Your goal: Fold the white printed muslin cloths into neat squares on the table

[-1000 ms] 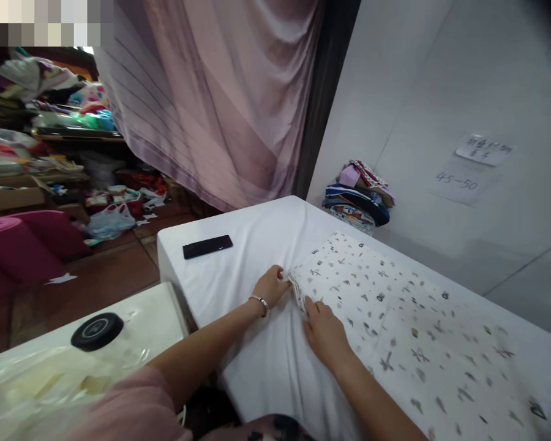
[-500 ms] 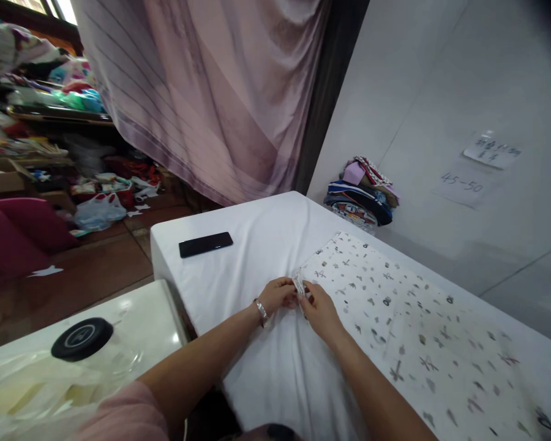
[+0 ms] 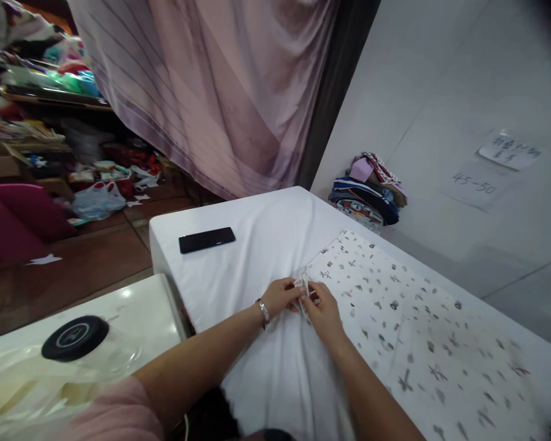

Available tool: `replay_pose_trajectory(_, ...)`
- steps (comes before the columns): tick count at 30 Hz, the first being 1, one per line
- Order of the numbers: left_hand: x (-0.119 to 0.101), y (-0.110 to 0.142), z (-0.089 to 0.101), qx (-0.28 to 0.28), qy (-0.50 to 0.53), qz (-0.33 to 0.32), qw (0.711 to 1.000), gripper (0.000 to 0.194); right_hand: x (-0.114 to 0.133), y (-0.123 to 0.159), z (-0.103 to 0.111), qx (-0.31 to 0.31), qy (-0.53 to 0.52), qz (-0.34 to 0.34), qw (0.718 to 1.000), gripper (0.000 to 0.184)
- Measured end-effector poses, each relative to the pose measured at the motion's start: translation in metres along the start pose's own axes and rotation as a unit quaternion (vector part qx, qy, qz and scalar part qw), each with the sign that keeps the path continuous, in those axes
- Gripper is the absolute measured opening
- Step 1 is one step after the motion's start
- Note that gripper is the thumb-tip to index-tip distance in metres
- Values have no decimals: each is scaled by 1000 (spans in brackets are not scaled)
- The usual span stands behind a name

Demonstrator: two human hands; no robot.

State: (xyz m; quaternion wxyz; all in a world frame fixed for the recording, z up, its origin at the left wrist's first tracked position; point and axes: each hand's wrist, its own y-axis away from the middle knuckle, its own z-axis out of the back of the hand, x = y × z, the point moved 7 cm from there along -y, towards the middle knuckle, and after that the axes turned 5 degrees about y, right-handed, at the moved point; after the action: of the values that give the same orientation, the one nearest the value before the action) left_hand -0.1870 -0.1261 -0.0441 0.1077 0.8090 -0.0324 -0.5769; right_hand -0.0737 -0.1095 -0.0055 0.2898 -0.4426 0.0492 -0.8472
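A white cloth with a small scattered print (image 3: pixel 379 300) lies spread over the right side of the table. At its near left corner, my left hand (image 3: pixel 279 296) pinches the gathered edge between thumb and fingers; a silver bracelet circles that wrist. Facing it, my right hand (image 3: pixel 322 307) grips the same bunched corner, fingers curled and almost touching the left ones. The fold stands slightly up between the fingertips. Below the hands, plain white fabric (image 3: pixel 298 373) hangs in creases.
A black phone (image 3: pixel 207 240) rests on the white-covered table (image 3: pixel 257 220). Folded clothes (image 3: pixel 367 193) are stacked against the wall, near paper notes (image 3: pixel 475 184). At left, a white surface (image 3: pixel 151 300) bears a round black object (image 3: pixel 75 337) and clear plastic. A pink curtain (image 3: pixel 220 92) hangs behind.
Both hands keep hold of the cloth's corner; the bunched edge between them has opened slightly and shows more fabric. The view has shifted a little.
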Motion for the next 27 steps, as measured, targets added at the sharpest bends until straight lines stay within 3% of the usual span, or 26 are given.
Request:
replay_pose_trajectory(9,3,-1,3,-22,-34,8,999,38,-22,5,-9,7,-183,-108,977,28)
replay_pose_trajectory(12,3,-2,5,-36,-44,3,998,38,-27,8,-9,-19,-192,-122,974,26)
replay_pose_trajectory(16,-2,0,5,-43,-59,-17,997,37,-20,9,1,-96,-97,-68,988,24)
replay_pose_trajectory(21,-7,3,2,-28,-79,-43,996,37,1,6,-1,-61,-6,4,998,19)
replay_pose_trajectory(27,-10,5,-2,-8,-96,-67,993,35,16,9,1,-39,56,51,996,28)
